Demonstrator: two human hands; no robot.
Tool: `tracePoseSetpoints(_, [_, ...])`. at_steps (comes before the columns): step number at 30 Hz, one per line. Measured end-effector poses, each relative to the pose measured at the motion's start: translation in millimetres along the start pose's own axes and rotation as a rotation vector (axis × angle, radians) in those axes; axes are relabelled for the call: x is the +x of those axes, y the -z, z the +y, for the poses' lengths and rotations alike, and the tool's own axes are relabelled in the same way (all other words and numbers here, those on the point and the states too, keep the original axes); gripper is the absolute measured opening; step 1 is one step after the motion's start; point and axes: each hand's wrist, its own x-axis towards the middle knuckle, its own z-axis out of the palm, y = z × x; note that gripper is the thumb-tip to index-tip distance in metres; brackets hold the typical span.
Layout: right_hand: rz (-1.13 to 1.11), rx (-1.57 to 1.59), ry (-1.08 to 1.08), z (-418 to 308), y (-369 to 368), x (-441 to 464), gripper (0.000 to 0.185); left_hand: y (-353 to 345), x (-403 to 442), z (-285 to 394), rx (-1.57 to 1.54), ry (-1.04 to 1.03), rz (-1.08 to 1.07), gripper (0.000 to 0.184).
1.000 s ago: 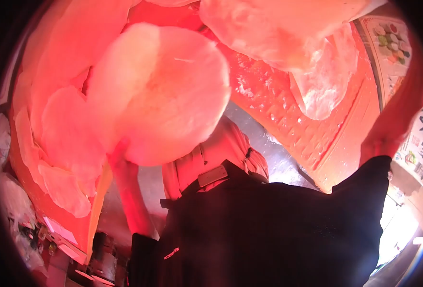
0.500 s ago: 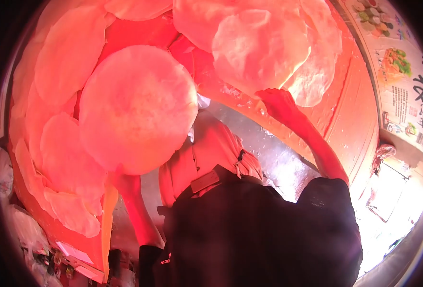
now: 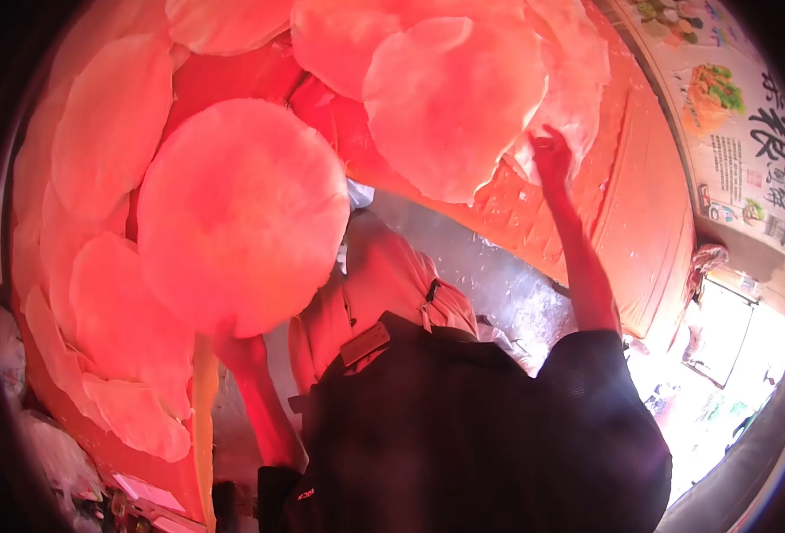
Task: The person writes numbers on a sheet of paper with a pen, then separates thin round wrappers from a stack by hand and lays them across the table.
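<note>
Near the left, my left hand (image 3: pixel 240 348) grips the lower edge of a large thin round flatbread (image 3: pixel 243 213), its fingers mostly hidden beneath it. The flatbread is spread out broadly. On the right, my right hand (image 3: pixel 552 155) is over the lower part of a flatbread (image 3: pixel 579 84), just right of another round one (image 3: pixel 455 107). Its fingers are bent and apart, with nothing visible between them. Everything is tinted by strong red light.
More flatbreads (image 3: pixel 113 124) overlap along the left and top of the orange surface (image 3: pixel 628 240). A printed food poster (image 3: pixel 730 115) lines the right side. Plastic bags (image 3: pixel 59 453) lie at the lower left. A phone-like object (image 3: pixel 366 344) rests at my waist.
My right hand came in from the far right to a flatbread's lower edge, then moved up and right off it. The flatbread in my left hand has swung left and lies flatter.
</note>
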Motion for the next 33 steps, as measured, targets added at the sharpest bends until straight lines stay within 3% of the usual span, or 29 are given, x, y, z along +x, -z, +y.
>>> tracePoseSetpoints(1, [-0.025,0.348,-0.267,30,6,33,0.063,-6,-3,2,0.151,-0.037,0.03,0.059])
tracePoseSetpoints(2, [0.001,0.321,-0.326,13,5,49,0.065,-17,-9,5,0.301,-0.077,0.058,0.058])
tracePoseSetpoints(4, [-0.02,0.304,-0.37,-20,1,72,0.064,-21,-9,6,0.289,-0.088,0.03,0.058])
tracePoseSetpoints(6, [-0.129,0.328,-0.344,-28,-7,90,0.057,-7,0,5,-0.029,-0.026,-0.07,0.058])
tracePoseSetpoints(9, [-0.221,0.318,0.154,-37,-8,102,0.04,-8,1,5,-0.04,-0.027,-0.111,0.058])
tracePoseSetpoints(12, [-0.201,-0.297,0.352,-98,16,85,0.033,3,3,4,-0.065,-0.001,-0.061,0.06])
tracePoseSetpoints(15, [-0.022,-0.458,0.49,-142,22,75,0.037,-6,1,6,-0.012,-0.02,-0.064,0.06])
tracePoseSetpoints(16, [0.132,-0.334,0.438,-142,20,79,0.038,-6,1,6,-0.015,-0.02,-0.076,0.06])
tracePoseSetpoints(19, [0.246,-0.358,0.223,-88,44,92,0.043,-9,-1,8,-0.02,-0.03,-0.092,0.06])
tracePoseSetpoints(21, [0.13,-0.478,-0.056,-7,51,102,0.06,-15,-5,7,-0.004,-0.039,-0.074,0.059])
tracePoseSetpoints(23, [0.146,-0.581,0.0,65,56,98,0.07,-5,-3,6,-0.002,-0.019,-0.046,0.06])
tracePoseSetpoints(26, [0.057,-0.661,0.02,23,37,43,0.078,-11,-6,10,-0.003,-0.04,-0.049,0.061])
tracePoseSetpoints(27, [0.037,-0.637,0.096,22,31,26,0.091,-17,-9,12,-0.006,-0.048,-0.059,0.061])
tracePoseSetpoints(28, [0.02,-0.57,0.021,44,28,24,0.085,-20,-10,13,0.006,-0.046,-0.074,0.061])
tracePoseSetpoints(30, [-0.122,-0.032,-0.331,51,29,22,0.071,-24,-11,16,0.031,-0.043,-0.101,0.062])
tracePoseSetpoints(32, [-0.356,0.927,-0.858,13,43,13,0.057,-26,-10,13,-0.002,-0.06,-0.063,0.058])
tracePoseSetpoints(33, [-0.372,0.908,-0.867,13,45,6,0.052,-25,-10,12,-0.017,-0.066,-0.041,0.056])
